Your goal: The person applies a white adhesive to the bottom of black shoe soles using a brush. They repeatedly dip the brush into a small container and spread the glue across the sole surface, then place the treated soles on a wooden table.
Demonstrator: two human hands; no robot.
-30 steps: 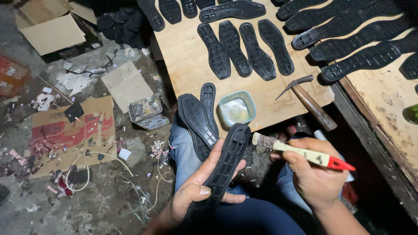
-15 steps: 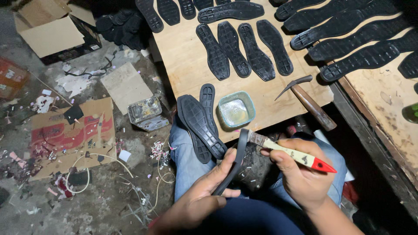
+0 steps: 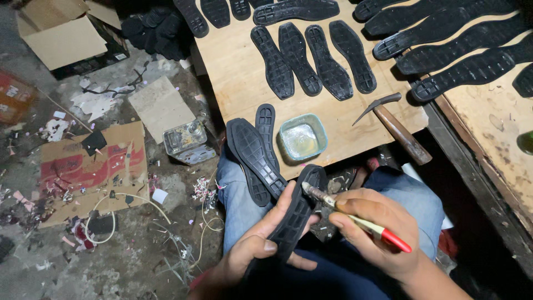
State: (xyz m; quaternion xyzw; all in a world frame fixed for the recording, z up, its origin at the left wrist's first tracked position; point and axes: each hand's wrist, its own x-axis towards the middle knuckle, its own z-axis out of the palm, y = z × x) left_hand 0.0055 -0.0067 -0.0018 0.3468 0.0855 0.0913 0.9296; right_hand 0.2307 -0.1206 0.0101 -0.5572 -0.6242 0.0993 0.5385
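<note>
We are looking straight down at our lap. Our left hand (image 3: 261, 247) cradles a black rubber sole (image 3: 294, 216) from beneath, the fingers (image 3: 280, 206) curled up around its left edge and the thumb pressed on its near side, so the sole sits tilted on edge between palm and fingers, its toe end pointing to the far side. Our right hand (image 3: 377, 228) is just to the right of it, its fingers pressed together and pinching a small brush (image 3: 355, 218) with a pale handle and a red end. The bristle tip of the brush touches the sole's upper right rim, near the toe. The two hands are close, nearly meeting across the sole.

Just beyond the hands, a small pale green dish of glue (image 3: 302, 137) rests at the near edge of the tabletop (image 3: 233, 78). Left of the dish, two more soles (image 3: 255, 153) hang over that edge onto our blue-jeaned knee. To the right of the dish lies a hammer (image 3: 397, 128) with a wooden handle. Farther off, a row of soles (image 3: 313, 58) lies flat on the board, and more line up at the far right. On the floor to the left we see a clear glass bottle (image 3: 186, 141) and torn cardboard (image 3: 91, 166).
</note>
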